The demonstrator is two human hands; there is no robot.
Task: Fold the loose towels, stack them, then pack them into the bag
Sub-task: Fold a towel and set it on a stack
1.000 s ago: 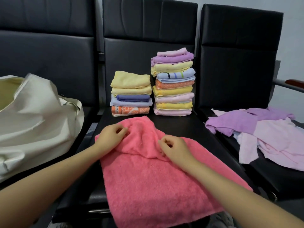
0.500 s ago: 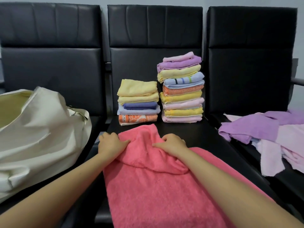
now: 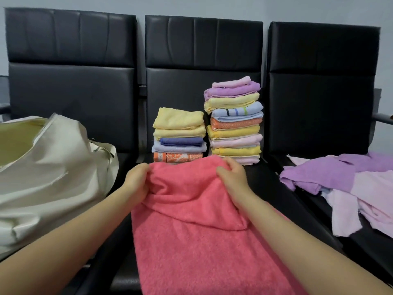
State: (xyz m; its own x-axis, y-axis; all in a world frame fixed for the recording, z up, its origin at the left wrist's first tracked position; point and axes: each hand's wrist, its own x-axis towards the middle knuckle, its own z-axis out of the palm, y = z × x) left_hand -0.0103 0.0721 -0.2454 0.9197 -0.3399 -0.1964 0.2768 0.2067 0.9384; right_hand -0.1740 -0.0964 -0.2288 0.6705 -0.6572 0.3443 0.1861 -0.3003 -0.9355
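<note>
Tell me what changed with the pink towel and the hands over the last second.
Both hands moved away from the person, toward the stacks. The left hand and right hand now grip the far fold of the pink towel and have lifted it, so it hides the foot of the shorter stack. Both stacks, the taller stack, the bag and the loose towels stayed put.

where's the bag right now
In the head view the cream bag sits on the left seat, mouth open, just left of the pink towel and the left hand.
</note>
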